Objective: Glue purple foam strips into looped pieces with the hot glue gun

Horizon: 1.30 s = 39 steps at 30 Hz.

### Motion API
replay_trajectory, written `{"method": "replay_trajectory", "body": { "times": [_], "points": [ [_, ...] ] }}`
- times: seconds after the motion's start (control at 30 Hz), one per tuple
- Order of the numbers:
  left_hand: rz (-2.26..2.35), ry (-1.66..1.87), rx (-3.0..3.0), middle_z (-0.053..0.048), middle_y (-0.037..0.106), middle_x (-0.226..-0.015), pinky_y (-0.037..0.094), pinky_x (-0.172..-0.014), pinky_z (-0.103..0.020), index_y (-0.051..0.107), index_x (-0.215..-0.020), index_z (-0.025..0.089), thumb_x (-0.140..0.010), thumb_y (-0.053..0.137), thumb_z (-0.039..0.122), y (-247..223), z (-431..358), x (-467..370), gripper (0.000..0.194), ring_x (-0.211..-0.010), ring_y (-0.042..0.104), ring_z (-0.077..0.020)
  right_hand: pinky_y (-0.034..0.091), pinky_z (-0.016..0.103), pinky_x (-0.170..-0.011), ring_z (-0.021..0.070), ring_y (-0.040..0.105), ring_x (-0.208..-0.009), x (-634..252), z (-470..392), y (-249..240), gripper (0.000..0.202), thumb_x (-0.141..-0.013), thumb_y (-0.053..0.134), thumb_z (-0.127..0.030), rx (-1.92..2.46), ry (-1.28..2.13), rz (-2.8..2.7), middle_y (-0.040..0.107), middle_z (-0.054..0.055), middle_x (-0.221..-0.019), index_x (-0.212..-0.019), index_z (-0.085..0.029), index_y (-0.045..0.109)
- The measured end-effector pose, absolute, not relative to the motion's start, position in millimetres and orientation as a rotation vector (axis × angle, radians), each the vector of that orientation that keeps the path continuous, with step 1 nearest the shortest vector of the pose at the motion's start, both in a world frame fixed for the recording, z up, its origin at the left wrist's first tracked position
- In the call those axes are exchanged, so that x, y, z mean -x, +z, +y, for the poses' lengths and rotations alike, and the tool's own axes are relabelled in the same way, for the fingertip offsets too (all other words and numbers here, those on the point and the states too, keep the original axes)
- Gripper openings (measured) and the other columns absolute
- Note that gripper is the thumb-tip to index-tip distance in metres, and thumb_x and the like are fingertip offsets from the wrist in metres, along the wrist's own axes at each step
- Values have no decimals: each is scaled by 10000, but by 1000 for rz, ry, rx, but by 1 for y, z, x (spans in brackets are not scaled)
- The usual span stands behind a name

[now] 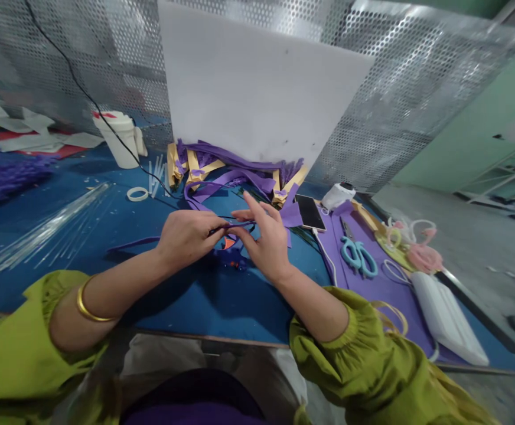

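Workbench seen from above, described from 9 o'clock to 3 o'clock. At 9 o'clock a heap of purple tufts (5, 174) lies beside a fan of clear plastic rods (49, 227), with a white cup (122, 139) and a ring of tape (137, 193) toward 11 o'clock; a black cable (102, 115) runs down past the cup to the centre. At centre the left hand (186, 236) is closed, its fingers pinched on a thin dark stem wrapped with a purple strip (240, 224), just above the blue table (107, 283); the strip's loose tail trails off toward 9 o'clock. The right hand (264, 242) meets it at the same point, thumb and middle fingers pressed on the strip and the index finger raised free toward 12 o'clock. A small orange-and-blue object lies beneath the hands, too hidden to identify. At 12 o'clock a stack of purple strips (235, 168) rests against a white board (257, 88). Toward 2 o'clock lie a phone (309, 212), teal scissors (358, 255) on a purple sheet (385, 283), and pink loops (421, 251). Risks, as a judgement: the wrap may slacken or unwind if either pinch loosens; the trailing tail may snag on the cable or rods; the thin stem may bend under uneven finger pressure.
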State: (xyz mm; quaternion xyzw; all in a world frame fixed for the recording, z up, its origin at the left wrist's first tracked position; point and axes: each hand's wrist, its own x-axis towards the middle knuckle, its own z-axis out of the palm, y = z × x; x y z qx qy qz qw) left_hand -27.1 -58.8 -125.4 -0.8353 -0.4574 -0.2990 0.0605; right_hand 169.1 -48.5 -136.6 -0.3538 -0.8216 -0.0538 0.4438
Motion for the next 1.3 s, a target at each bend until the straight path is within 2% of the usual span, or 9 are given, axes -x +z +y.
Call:
{"method": "replay_trajectory", "body": {
  "times": [0.07,0.17,0.23,0.37,0.6,0.67,0.8,0.93,1.3],
  "points": [
    [-1368,-926,2532,-35,805,-948,459,-651,-287,805,-996,248,-965,549,335,-126,-59,27,272,-843,743,-208,386,403,-1103,172,720,-940,-169,-49,-137,327,-978,612,-293,866,-109,-2004,792,20,-1042,-1304,-266,621],
    [-1341,-979,2530,-33,806,-951,473,-670,-287,808,-987,253,-973,546,368,-126,-59,27,286,-858,745,-207,404,403,-1048,172,708,-857,-170,-47,-136,101,-962,633,-276,850,-154,-2004,785,4,-897,-990,-269,730],
    [-1328,-988,2539,-29,806,-949,478,-679,-285,807,-983,256,-972,549,367,-126,-59,27,281,-858,746,-202,420,400,-996,166,688,-794,-170,-47,-135,151,-948,651,-281,863,-109,-2000,759,-6,-807,-818,-264,725],
    [-1366,-973,2523,-13,807,-933,467,-655,-286,806,-973,268,-966,557,366,-125,-59,27,267,-854,745,-199,479,369,-870,186,675,-845,-173,-49,-129,160,-946,633,-301,842,180,-1814,741,14,-853,-816,-258,718],
    [-1422,-913,2418,-24,805,-976,456,-644,-312,806,-975,269,-966,563,365,-123,-60,30,261,-863,744,-220,359,298,-579,128,384,-537,-186,-48,-120,463,-986,523,-400,889,262,-1549,389,-39,-551,-570,-227,416],
    [-1421,-895,2411,-25,805,-980,457,-651,-316,804,-978,269,-970,558,366,-122,-60,30,264,-867,742,-221,377,307,-600,129,372,-527,-186,-46,-120,518,-960,569,-417,916,200,-1553,339,-44,-525,-535,-229,339],
    [-1410,-879,2390,-23,804,-969,448,-648,-310,800,-972,270,-970,559,379,-123,-59,31,264,-854,737,-212,493,382,-875,218,640,-832,-185,-43,-120,195,-923,628,-401,913,131,-1689,641,15,-736,-789,-259,638],
    [-1377,-891,2399,-27,802,-938,438,-635,-308,796,-966,263,-970,557,369,-124,-59,30,261,-823,731,-209,394,448,-1101,206,698,-881,-183,-44,-121,148,-964,602,-382,887,-54,-1895,744,-2,-830,-936,-296,718],
    [-1276,-852,2526,-44,793,-900,443,-640,-293,790,-966,244,-969,545,322,-128,-59,27,257,-803,722,-198,333,384,-1100,157,695,-877,-173,-47,-135,168,-984,590,-285,827,-258,-2123,776,2,-889,-934,-264,749]
  ]
}}
